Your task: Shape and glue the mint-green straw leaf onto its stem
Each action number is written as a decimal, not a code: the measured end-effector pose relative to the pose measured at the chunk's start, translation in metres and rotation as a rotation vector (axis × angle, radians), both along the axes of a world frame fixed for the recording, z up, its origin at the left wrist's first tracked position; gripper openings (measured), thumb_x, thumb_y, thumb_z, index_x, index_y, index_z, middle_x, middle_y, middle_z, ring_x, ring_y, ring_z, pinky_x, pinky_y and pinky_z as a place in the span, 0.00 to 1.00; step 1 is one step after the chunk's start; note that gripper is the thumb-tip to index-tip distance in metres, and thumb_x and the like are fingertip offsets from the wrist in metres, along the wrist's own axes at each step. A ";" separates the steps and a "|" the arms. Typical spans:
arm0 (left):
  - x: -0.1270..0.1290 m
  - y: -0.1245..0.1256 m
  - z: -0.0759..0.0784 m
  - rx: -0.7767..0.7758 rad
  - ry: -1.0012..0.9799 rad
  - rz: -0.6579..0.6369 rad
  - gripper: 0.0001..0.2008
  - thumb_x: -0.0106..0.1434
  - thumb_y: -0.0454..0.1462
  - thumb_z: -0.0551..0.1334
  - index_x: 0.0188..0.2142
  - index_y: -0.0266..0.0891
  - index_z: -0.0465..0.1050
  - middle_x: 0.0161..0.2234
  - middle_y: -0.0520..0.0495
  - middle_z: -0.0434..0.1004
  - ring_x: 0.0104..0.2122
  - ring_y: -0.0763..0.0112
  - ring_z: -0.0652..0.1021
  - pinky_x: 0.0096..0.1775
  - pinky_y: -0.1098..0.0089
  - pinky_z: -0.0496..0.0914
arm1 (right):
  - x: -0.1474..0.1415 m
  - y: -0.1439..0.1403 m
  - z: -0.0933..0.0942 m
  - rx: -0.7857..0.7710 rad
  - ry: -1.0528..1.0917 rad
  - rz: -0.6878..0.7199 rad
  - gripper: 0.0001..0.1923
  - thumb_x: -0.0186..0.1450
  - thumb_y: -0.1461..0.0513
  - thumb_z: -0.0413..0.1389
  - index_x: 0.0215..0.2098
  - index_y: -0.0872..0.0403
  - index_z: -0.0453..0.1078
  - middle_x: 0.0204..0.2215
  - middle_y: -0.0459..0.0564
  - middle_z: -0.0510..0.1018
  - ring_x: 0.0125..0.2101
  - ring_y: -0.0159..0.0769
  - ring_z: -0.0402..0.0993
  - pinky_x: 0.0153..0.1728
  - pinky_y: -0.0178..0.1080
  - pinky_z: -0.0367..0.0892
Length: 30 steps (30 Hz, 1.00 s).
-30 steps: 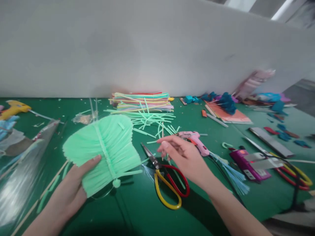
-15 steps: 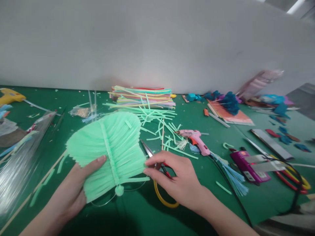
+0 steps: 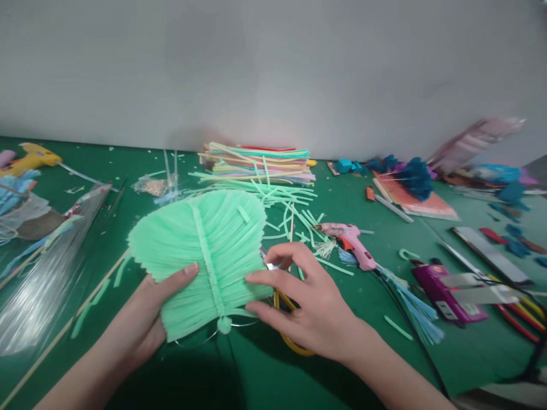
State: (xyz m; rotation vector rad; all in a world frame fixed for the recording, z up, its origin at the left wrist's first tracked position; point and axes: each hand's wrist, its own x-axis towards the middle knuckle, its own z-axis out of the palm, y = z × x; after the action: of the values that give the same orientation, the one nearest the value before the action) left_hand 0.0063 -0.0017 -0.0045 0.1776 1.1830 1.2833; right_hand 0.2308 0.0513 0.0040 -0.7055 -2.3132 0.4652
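My left hand [image 3: 147, 319] is closed on a mint-green fuzzy leaf shape [image 3: 171, 239], thumb in front and fingers behind it. The leaf is made of pipe cleaners laid side by side, with a midrib [image 3: 205, 245] ending in a small ball [image 3: 224, 324]. A thin wire loop shows under its lower edge. At the leaf's lower right corner is my right hand [image 3: 303, 296], its thumb and fingertips apart and touching or close to the edge and a loose strip there. Yellow-handled scissors [image 3: 294, 345] lie partly hidden behind this hand.
Bundled coloured pipe cleaners [image 3: 260, 162] lie at the back, with cut green pieces before them. A pink glue gun [image 3: 352, 242] rests to the right, near a purple box [image 3: 444, 290]. A yellow glue gun [image 3: 36, 159] and clear plastic wrap [image 3: 51, 273] are left.
The view has shifted, so the leaf and table things appear further right. My right fingertips have parted from a pinch at the leaf's corner. My left hand keeps its hold.
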 end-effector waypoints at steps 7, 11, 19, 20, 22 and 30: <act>0.003 -0.002 -0.006 0.021 -0.007 -0.051 0.32 0.49 0.29 0.74 0.55 0.44 0.74 0.46 0.40 0.83 0.42 0.45 0.83 0.34 0.58 0.81 | -0.009 -0.003 0.008 0.181 -0.117 0.049 0.04 0.66 0.60 0.60 0.39 0.50 0.76 0.46 0.54 0.71 0.50 0.46 0.63 0.50 0.49 0.65; 0.005 -0.003 -0.006 0.019 0.016 -0.069 0.34 0.50 0.30 0.73 0.57 0.44 0.72 0.47 0.39 0.83 0.40 0.47 0.83 0.35 0.58 0.81 | -0.012 -0.003 0.007 0.190 -0.129 0.093 0.05 0.66 0.60 0.60 0.40 0.50 0.76 0.46 0.54 0.73 0.51 0.46 0.63 0.51 0.50 0.64; 0.007 -0.003 -0.002 0.020 0.036 -0.102 0.37 0.51 0.31 0.73 0.61 0.42 0.67 0.48 0.37 0.82 0.40 0.48 0.83 0.36 0.58 0.81 | -0.015 -0.002 0.003 0.201 -0.126 0.105 0.04 0.66 0.60 0.59 0.39 0.52 0.74 0.45 0.54 0.74 0.50 0.45 0.64 0.50 0.49 0.64; 0.007 -0.003 -0.002 0.020 0.039 -0.103 0.37 0.51 0.32 0.73 0.61 0.42 0.67 0.48 0.37 0.82 0.41 0.47 0.83 0.36 0.58 0.81 | -0.016 -0.002 0.003 0.206 -0.134 0.108 0.04 0.66 0.60 0.59 0.38 0.52 0.74 0.45 0.54 0.75 0.50 0.45 0.64 0.49 0.49 0.64; 0.007 -0.003 -0.004 0.021 0.048 -0.102 0.37 0.51 0.32 0.73 0.61 0.42 0.67 0.48 0.38 0.82 0.41 0.47 0.83 0.36 0.58 0.81 | -0.018 -0.002 0.003 0.213 -0.140 0.109 0.04 0.66 0.60 0.58 0.38 0.52 0.73 0.45 0.53 0.75 0.50 0.45 0.64 0.49 0.49 0.63; 0.006 -0.002 -0.006 0.033 0.046 -0.125 0.36 0.52 0.33 0.73 0.60 0.43 0.68 0.44 0.39 0.84 0.35 0.51 0.85 0.35 0.58 0.81 | -0.018 -0.001 0.000 0.222 -0.110 0.100 0.02 0.66 0.61 0.59 0.36 0.52 0.73 0.44 0.51 0.76 0.50 0.45 0.65 0.50 0.49 0.61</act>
State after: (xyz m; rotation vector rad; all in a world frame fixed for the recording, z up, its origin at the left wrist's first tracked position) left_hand 0.0124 -0.0036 -0.0109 0.3025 1.1715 1.1946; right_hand 0.2127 0.0503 0.0043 -0.5212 -2.4640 0.2125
